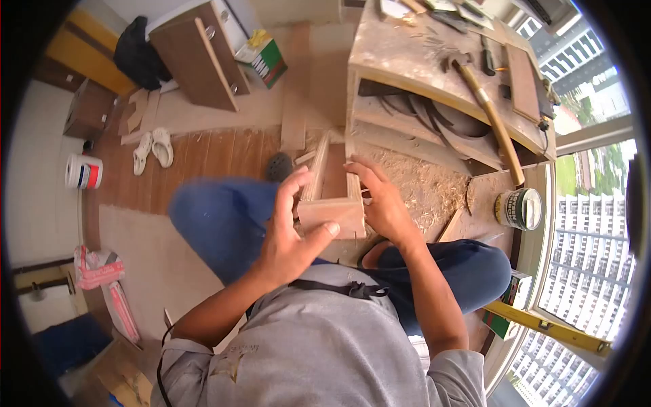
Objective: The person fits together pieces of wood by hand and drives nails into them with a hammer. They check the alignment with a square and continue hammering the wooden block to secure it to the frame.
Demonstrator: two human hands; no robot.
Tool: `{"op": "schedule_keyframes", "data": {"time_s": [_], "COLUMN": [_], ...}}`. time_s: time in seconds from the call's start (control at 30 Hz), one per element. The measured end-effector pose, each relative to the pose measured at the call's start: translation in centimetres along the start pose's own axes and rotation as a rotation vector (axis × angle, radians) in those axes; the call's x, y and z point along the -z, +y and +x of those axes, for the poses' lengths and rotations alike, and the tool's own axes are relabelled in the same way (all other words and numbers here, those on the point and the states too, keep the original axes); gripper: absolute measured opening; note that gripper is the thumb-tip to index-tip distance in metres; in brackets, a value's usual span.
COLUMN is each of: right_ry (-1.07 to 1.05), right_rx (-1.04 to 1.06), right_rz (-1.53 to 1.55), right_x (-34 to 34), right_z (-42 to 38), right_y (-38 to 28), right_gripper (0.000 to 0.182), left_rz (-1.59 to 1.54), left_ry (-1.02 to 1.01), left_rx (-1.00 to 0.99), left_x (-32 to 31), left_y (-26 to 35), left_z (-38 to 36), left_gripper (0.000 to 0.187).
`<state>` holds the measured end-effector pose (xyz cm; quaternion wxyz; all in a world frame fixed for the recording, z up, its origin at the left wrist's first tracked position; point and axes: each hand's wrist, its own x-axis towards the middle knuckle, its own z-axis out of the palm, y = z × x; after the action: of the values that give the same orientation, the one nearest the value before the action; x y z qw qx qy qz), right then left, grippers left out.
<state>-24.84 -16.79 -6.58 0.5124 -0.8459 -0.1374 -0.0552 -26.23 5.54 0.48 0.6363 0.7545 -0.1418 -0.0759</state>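
From afar I have left hand (287,239) and right hand (386,205) clamped around the wooden box (331,216) (even pressure should protect its corners).

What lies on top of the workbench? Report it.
A hammer, a brown board and other items lie on the workbench; whatever is beneath the board is hidden.

Your left hand (293,234) curves, thumb spread; your right hand (384,202) curls opposite, both forearms (222,302) angling inward.
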Motion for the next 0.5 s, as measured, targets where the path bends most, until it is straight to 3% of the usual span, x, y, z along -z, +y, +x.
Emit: {"op": "schedule_keyframes", "data": {"time_s": [0.03,0.23,0.5], "right_ry": [-0.024,-0.016,-0.019], "right_rx": [-0.01,-0.003,0.006], "right_rz": [0.011,-0.075,-0.165], "right_x": [-0.5,-1.3,-1.8], "right_z": [-0.7,-2.8,-2.9], "right_y": [-1.0,-2.7,-2.9], "right_gripper": [0.06,0.059,0.059], "left_rz": [0.274,0.597,0.586], "left_ry": [-0.035,-0.293,-0.335], "left_rx": [-0.159,-0.226,-0.21], "left_x": [0.7,3.0,3.0], "left_y": [0.9,4.1,3.8], "left_z": [-1.3,-3.3,-3.1], "left_gripper": [0.069,0.052,0.044]}}
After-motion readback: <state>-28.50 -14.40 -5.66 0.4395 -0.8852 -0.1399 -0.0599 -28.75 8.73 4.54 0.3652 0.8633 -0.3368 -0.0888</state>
